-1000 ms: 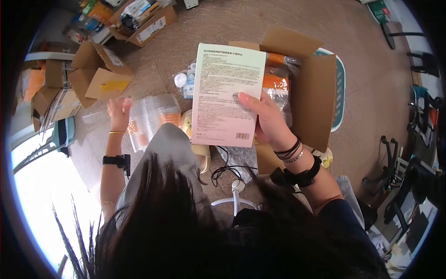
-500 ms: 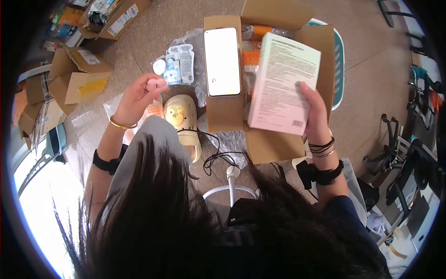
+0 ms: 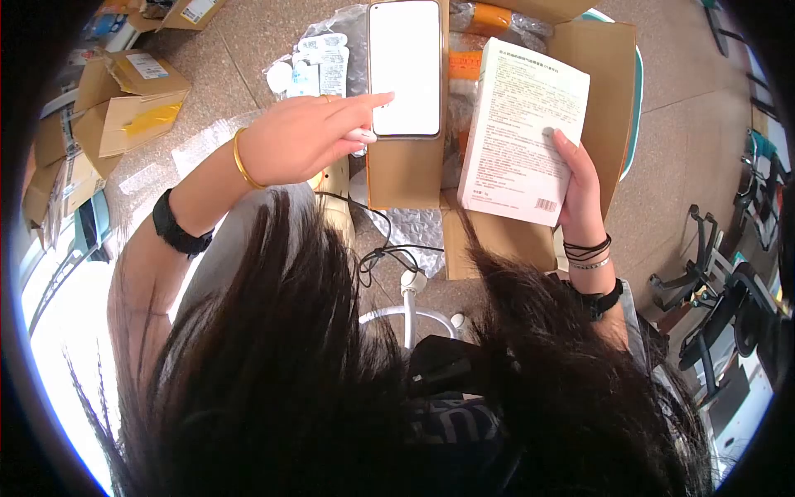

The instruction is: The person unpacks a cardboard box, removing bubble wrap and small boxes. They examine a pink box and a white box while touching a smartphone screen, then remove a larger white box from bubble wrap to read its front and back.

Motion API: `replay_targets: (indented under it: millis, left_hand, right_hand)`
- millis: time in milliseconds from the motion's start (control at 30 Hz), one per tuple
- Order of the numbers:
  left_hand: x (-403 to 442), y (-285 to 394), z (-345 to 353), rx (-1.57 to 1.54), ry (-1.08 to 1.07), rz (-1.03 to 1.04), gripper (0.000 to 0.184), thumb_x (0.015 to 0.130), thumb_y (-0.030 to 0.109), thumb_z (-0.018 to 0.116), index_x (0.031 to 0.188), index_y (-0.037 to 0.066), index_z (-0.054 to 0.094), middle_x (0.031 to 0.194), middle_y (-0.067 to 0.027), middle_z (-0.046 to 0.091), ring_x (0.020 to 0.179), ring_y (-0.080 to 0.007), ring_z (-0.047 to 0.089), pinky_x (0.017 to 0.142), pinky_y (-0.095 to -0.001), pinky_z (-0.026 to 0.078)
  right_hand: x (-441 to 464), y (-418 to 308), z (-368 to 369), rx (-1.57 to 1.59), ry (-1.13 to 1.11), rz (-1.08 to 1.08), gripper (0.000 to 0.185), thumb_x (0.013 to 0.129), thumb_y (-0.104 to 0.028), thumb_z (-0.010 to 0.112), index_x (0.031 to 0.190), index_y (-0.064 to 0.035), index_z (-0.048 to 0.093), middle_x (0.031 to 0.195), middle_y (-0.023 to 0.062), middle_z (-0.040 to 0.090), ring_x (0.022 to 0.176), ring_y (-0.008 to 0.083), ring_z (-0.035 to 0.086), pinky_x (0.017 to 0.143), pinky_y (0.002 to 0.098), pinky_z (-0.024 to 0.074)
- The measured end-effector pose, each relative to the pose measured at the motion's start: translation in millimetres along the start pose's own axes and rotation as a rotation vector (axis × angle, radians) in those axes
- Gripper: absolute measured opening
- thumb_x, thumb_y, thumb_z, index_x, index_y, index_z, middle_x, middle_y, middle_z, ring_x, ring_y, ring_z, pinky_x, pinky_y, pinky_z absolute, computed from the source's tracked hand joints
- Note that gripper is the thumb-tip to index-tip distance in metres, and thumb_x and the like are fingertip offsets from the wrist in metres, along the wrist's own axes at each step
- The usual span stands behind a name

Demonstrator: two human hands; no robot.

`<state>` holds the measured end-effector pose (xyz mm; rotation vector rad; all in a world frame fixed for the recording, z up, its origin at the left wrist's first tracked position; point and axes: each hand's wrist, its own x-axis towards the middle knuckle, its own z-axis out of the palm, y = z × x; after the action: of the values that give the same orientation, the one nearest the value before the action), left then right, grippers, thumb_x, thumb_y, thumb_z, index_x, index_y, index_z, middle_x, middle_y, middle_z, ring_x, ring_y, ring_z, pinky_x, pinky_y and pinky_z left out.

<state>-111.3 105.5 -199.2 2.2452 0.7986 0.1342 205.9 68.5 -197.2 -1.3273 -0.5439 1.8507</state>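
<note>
My right hand (image 3: 581,170) grips a white-and-pink box (image 3: 526,124) by its right edge, thumb on the front. Printed text covers that face, with a barcode at the lower right. My left hand (image 3: 302,137) reaches over to a phone (image 3: 405,66) with a bright white screen, its index fingertip at the screen's lower left. A small pale pink object (image 3: 362,135) pokes out from under the curled fingers of this hand; most of it is hidden. The phone lies on a flap of an open cardboard box (image 3: 404,178), which holds orange and clear-wrapped items.
Left of the phone lie white-and-blue packets (image 3: 321,70) on clear plastic. A cream clog (image 3: 335,195) is partly covered by my left arm. Black cable (image 3: 383,248) coils near a white stand (image 3: 410,302). Opened cartons (image 3: 137,103) stand at the left, chair legs (image 3: 696,248) at the right.
My left hand has moved right from beside the packets to the phone, index finger now stretched out. The view has shifted slightly. The box stays in my right hand.
</note>
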Motion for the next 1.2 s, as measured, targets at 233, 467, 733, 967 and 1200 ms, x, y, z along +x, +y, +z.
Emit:
replay_targets:
  millis: [233, 467, 733, 967, 1200]
  left_hand:
    - [14, -14, 5, 0.003, -0.033, -0.081, 0.046, 0.084, 0.017, 0.046, 0.127, 0.009, 0.033, 0.091, -0.0092, 0.059, 0.08, -0.0255, 0.058, 0.07, -0.034, 0.046]
    - [26, -37, 1, -0.027, 0.092, -0.039, 0.048, 0.082, 0.012, 0.045, 0.129, 0.011, 0.033, 0.081, -0.0104, 0.054, 0.075, -0.0264, 0.055, 0.07, -0.0335, 0.043]
    - [27, -36, -5, -0.081, 0.161, 0.035, 0.046, 0.082, 0.014, 0.047, 0.127, 0.01, 0.037, 0.08, -0.0106, 0.055, 0.073, -0.0238, 0.056, 0.067, -0.0315, 0.044]
    - [15, -26, 5, 0.009, -0.085, 0.089, 0.045, 0.082, 0.018, 0.047, 0.125, 0.011, 0.038, 0.088, -0.0089, 0.058, 0.075, -0.0248, 0.058, 0.068, -0.0331, 0.046]
    - [21, -43, 0, -0.02, 0.13, 0.045, 0.046, 0.08, 0.013, 0.047, 0.125, 0.007, 0.039, 0.081, -0.0101, 0.056, 0.07, -0.0247, 0.055, 0.065, -0.0327, 0.044]
  right_hand:
    - [0, -1, 5, 0.015, 0.014, 0.017, 0.044, 0.085, -0.019, 0.047, 0.12, 0.0038, 0.035, 0.112, 0.0157, 0.049, 0.099, 0.0196, 0.053, 0.082, 0.0296, 0.0449]
    - [1, 0, 2, -0.008, 0.018, 0.013, 0.044, 0.085, -0.02, 0.048, 0.12, 0.0036, 0.035, 0.113, 0.016, 0.049, 0.099, 0.0196, 0.052, 0.082, 0.0297, 0.0449]
    - [-1, 0, -2, -0.011, 0.039, 0.024, 0.044, 0.085, -0.02, 0.048, 0.119, 0.0037, 0.036, 0.111, 0.0158, 0.049, 0.098, 0.0197, 0.053, 0.082, 0.0299, 0.0452]
    - [0, -1, -1, -0.021, 0.023, 0.019, 0.044, 0.084, -0.02, 0.049, 0.119, 0.0038, 0.036, 0.11, 0.0158, 0.05, 0.096, 0.0193, 0.054, 0.08, 0.0289, 0.0458]
    - [-1, 1, 6, -0.053, -0.004, 0.008, 0.043, 0.084, -0.017, 0.05, 0.119, 0.0031, 0.037, 0.11, 0.0147, 0.05, 0.096, 0.0183, 0.053, 0.082, 0.0285, 0.0443]
